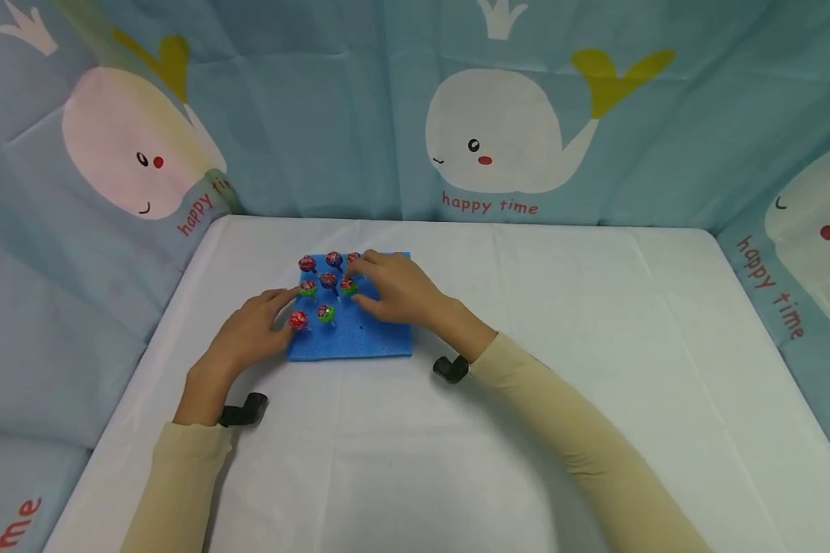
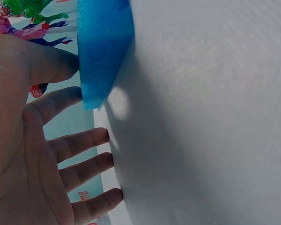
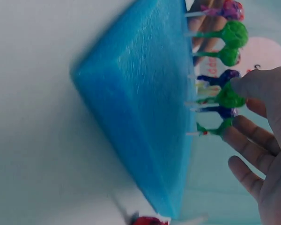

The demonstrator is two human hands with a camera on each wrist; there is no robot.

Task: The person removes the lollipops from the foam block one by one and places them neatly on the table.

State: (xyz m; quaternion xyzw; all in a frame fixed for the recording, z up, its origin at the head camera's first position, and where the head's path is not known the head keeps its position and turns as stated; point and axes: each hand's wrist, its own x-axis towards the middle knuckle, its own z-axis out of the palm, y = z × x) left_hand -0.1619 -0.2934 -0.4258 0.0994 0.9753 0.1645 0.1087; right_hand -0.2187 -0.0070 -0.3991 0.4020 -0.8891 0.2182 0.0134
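Whale-print cloth (image 1: 318, 115) backs the white desk (image 1: 595, 346); blue foam block (image 1: 383, 338) at eleven o'clock. At its nine, the left hand (image 1: 247, 329) touches the edge, fingers spread; at two, the right hand (image 1: 403, 290) brackets a green lollipop (image 1: 349, 286), grip unclear. Probably light, slick-wrapped candy: best pinched low on its stiff stick.

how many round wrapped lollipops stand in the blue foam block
8 visible: three wrapped lollipops at the far side of the blue foam block, three midway, two near; the right hand may hide others.
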